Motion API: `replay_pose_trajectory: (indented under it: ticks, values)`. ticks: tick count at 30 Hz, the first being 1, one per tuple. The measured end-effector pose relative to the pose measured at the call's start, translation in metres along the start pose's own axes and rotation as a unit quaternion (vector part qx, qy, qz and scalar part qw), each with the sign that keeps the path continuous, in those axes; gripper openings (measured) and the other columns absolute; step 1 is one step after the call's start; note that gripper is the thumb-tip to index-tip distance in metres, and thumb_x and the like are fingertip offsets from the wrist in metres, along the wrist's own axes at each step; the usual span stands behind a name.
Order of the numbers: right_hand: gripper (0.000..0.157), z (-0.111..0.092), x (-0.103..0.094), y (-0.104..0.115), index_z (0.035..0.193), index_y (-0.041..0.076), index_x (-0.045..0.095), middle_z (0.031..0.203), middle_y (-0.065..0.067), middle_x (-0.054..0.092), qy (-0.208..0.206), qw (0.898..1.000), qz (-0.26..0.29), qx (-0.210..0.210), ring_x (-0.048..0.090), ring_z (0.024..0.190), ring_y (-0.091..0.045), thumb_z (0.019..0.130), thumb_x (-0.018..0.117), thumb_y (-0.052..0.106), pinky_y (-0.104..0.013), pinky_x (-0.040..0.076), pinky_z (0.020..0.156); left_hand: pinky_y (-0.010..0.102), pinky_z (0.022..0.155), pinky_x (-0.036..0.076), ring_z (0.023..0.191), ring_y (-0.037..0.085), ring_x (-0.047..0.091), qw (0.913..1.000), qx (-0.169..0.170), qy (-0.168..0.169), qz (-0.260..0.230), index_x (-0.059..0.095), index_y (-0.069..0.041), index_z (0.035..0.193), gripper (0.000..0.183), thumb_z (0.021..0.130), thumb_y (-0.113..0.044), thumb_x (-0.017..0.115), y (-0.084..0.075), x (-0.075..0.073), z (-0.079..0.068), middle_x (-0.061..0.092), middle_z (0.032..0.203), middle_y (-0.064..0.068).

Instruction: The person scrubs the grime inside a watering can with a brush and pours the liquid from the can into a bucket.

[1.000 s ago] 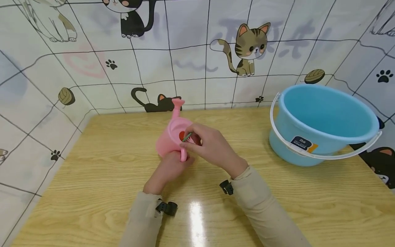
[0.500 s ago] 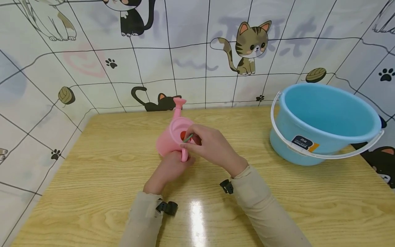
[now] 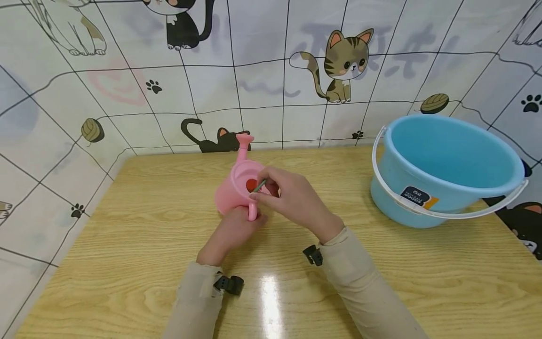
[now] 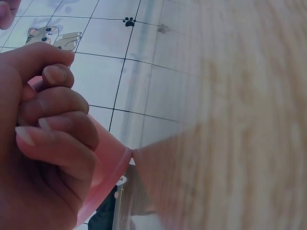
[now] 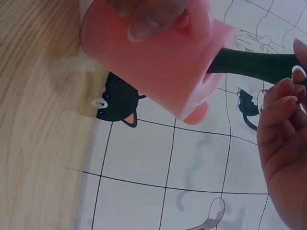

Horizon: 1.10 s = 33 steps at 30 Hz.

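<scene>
Can (image 3: pixel 226 197), pink and tilted, is before us, the edge of its base meeting the table (image 3: pixel 139 226) in the left wrist view. Our left hand (image 3: pixel 235 226) is curled round its handle (image 3: pixel 252 212). Our right hand (image 3: pixel 292 195) pinches a green stem (image 3: pixel 259 185) that runs into the can's mouth, where we see something red (image 3: pixel 251 184). Well apart, to our right, a blue bucket (image 3: pixel 457 155) stands on the table.
</scene>
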State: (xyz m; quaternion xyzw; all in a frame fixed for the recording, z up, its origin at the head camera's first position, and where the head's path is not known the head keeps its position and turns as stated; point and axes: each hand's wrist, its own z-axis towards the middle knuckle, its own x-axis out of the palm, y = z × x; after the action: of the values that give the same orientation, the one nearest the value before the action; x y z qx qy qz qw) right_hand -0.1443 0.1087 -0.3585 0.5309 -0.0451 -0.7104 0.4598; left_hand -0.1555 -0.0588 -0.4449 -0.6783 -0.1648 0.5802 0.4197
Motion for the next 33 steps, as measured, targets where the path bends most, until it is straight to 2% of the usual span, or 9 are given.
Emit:
replay_pose_trajectory:
  ticks: [5, 10, 14, 21, 24, 28, 33]
  values:
    - [0.022, -0.0001, -0.0044, -0.0003, 0.089, 0.018, 0.051, 0.065, 0.005, 0.042, -0.014, 1.0, -0.002, -0.013, 0.04, 0.057, -0.008, 0.082, 0.063, 0.035, -0.024, 0.033, 0.05, 0.027, 0.051, 0.033, 0.049, 0.009, 0.033, 0.9999, -0.015, 0.005, -0.005, 0.044, -0.013, 0.057, 0.033, 0.083, -0.03, 0.055, 0.0005, -0.0014, -0.0009, 0.035, 0.053, -0.006]
    - [0.023, -0.0006, -0.0056, -0.0012, 0.084, 0.018, 0.051, 0.064, 0.006, 0.043, -0.002, 1.0, -0.005, -0.018, 0.041, 0.057, -0.007, 0.083, 0.059, 0.04, -0.023, 0.034, 0.05, 0.027, 0.051, 0.033, 0.049, 0.008, 0.034, 0.9999, -0.012, 0.006, 0.0, 0.046, -0.013, 0.058, 0.032, 0.083, -0.031, 0.055, 0.0009, -0.0017, -0.0009, 0.036, 0.053, -0.006]
    - [0.024, -0.0007, -0.0055, 0.0001, 0.082, 0.018, 0.051, 0.062, 0.006, 0.043, 0.002, 1.0, -0.002, -0.02, 0.04, 0.056, -0.007, 0.084, 0.056, 0.041, -0.023, 0.033, 0.049, 0.027, 0.05, 0.032, 0.048, 0.009, 0.032, 0.9997, -0.017, 0.01, -0.016, 0.044, -0.012, 0.058, 0.033, 0.084, -0.031, 0.055, 0.0007, -0.002, -0.0011, 0.035, 0.053, -0.006]
    - [0.011, 0.0001, -0.0026, -0.0017, 0.088, 0.021, 0.058, 0.061, 0.009, 0.043, 0.007, 0.999, 0.006, -0.047, 0.039, 0.054, -0.005, 0.086, 0.057, 0.032, -0.022, 0.034, 0.05, 0.026, 0.049, 0.031, 0.047, 0.008, 0.031, 0.9999, 0.0, 0.01, -0.014, 0.042, -0.013, 0.057, 0.033, 0.084, -0.028, 0.055, -0.0013, -0.0028, -0.0013, 0.034, 0.053, -0.006]
    - [0.01, 0.0001, -0.0014, -0.0034, 0.09, 0.02, 0.061, 0.067, 0.009, 0.046, -0.001, 0.998, 0.001, -0.067, 0.041, 0.059, -0.004, 0.086, 0.059, 0.029, -0.022, 0.036, 0.052, 0.025, 0.048, 0.03, 0.046, 0.008, 0.03, 0.9999, 0.003, 0.009, -0.012, 0.041, -0.013, 0.056, 0.033, 0.084, -0.027, 0.054, -0.0016, -0.0028, -0.0014, 0.033, 0.052, -0.007]
    - [0.009, 0.0, -0.0013, -0.0057, 0.088, 0.018, 0.061, 0.082, 0.009, 0.048, -0.022, 0.996, 0.006, -0.084, 0.044, 0.067, -0.003, 0.085, 0.061, 0.026, -0.021, 0.038, 0.052, 0.026, 0.049, 0.03, 0.046, 0.009, 0.03, 0.9997, 0.0, 0.01, -0.022, 0.042, -0.013, 0.057, 0.034, 0.084, -0.028, 0.055, -0.0019, -0.0028, -0.0019, 0.033, 0.052, -0.006]
    - [0.009, 0.0005, -0.0025, -0.0058, 0.09, 0.017, 0.061, 0.092, 0.01, 0.052, -0.02, 0.996, 0.02, -0.084, 0.05, 0.073, -0.001, 0.085, 0.061, 0.024, -0.02, 0.041, 0.053, 0.026, 0.049, 0.031, 0.047, 0.009, 0.031, 0.9994, -0.001, 0.009, -0.035, 0.042, -0.013, 0.058, 0.033, 0.084, -0.028, 0.056, -0.0024, -0.0034, -0.003, 0.034, 0.053, -0.005]
